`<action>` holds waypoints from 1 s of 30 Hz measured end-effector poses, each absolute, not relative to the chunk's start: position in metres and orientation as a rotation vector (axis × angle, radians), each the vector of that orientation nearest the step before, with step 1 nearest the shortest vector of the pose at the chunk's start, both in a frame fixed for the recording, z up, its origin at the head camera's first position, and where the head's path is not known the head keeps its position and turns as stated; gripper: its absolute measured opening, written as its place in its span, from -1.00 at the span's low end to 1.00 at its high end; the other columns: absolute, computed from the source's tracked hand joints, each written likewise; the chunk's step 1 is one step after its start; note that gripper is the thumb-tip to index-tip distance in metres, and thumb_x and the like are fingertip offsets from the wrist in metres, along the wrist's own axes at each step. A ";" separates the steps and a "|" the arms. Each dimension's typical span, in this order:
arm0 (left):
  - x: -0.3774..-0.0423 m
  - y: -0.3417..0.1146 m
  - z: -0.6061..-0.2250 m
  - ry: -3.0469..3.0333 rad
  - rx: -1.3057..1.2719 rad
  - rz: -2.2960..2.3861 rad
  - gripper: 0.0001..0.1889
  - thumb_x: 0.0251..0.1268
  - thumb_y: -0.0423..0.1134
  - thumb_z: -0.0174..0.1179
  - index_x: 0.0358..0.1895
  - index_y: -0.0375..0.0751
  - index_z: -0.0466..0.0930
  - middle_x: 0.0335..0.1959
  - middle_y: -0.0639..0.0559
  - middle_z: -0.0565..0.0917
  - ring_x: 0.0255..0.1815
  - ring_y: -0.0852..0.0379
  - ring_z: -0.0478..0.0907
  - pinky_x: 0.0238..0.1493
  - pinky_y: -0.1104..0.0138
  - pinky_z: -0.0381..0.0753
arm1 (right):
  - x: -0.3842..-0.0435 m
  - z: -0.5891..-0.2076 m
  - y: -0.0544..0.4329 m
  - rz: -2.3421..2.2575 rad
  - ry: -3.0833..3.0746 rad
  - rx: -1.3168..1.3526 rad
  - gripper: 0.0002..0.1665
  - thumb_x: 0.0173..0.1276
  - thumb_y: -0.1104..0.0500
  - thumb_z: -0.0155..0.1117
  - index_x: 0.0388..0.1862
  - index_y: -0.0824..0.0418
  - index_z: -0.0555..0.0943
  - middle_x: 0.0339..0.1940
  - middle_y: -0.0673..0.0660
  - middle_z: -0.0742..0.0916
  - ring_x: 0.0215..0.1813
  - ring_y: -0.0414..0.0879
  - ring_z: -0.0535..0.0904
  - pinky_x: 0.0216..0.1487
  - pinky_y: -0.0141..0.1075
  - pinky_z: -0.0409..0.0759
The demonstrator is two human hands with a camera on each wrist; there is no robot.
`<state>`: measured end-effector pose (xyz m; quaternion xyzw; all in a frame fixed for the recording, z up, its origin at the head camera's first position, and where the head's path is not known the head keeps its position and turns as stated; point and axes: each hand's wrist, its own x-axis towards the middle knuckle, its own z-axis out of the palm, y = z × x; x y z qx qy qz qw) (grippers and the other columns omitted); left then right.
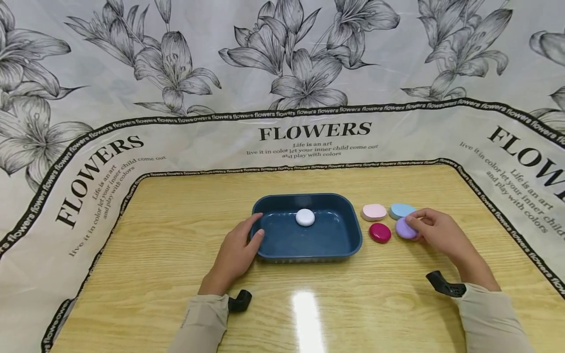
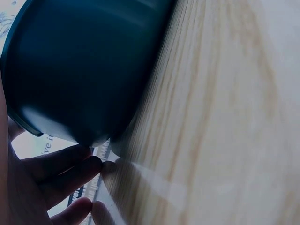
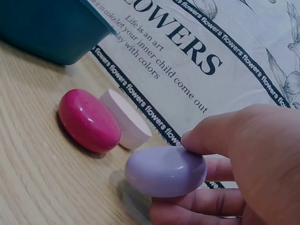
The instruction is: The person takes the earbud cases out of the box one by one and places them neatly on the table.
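Observation:
A dark blue rectangular basin (image 1: 304, 245) stands on the table, with an oval white soap bar (image 1: 305, 217) lying inside it. My left hand (image 1: 235, 252) grips the basin's left end, thumb at the rim and fingers along the outer wall. Over on the right, my right hand (image 1: 445, 239) pinches an oval purple soap bar (image 3: 164, 171) between thumb and fingers, tilted just over the table. Closest to it are a light blue soap bar (image 1: 400, 211), partly behind the hand, and a glossy crimson soap bar (image 1: 380, 233). A pale pink soap bar (image 1: 373, 212) sits behind the crimson one.
The wood-grain table (image 1: 176, 245) carries the basin and the soap bars to its right. A white flower-print cloth (image 1: 309, 142) rises behind and around the table's far and side edges. Black wrist mounts (image 1: 240, 300) show at both sleeves.

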<state>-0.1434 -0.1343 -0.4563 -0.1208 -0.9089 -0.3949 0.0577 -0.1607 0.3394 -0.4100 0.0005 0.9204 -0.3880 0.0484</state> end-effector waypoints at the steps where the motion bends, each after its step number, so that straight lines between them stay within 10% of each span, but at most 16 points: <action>1: -0.144 -0.135 -0.457 -2.756 -0.365 -1.196 -0.47 0.58 0.14 -0.08 0.51 0.16 0.32 0.42 0.10 0.43 0.44 0.09 0.34 0.41 0.03 0.35 | -0.161 -0.411 0.339 -1.170 2.808 -0.003 -0.44 0.56 -0.10 0.11 0.13 0.40 0.54 -0.32 0.10 0.72 -0.35 -0.12 0.59 -0.37 -0.33 0.57; 30: -0.143 -0.134 -0.455 -2.761 -0.356 -1.216 -0.48 0.57 0.09 -0.04 0.51 0.15 0.32 0.41 0.09 0.43 0.43 0.08 0.34 0.41 0.03 0.34 | -0.162 -0.415 0.346 -0.961 2.875 0.021 -0.31 0.57 -0.19 0.02 0.17 0.44 0.53 -0.29 0.14 0.71 -0.27 -0.05 0.63 -0.31 -0.31 0.52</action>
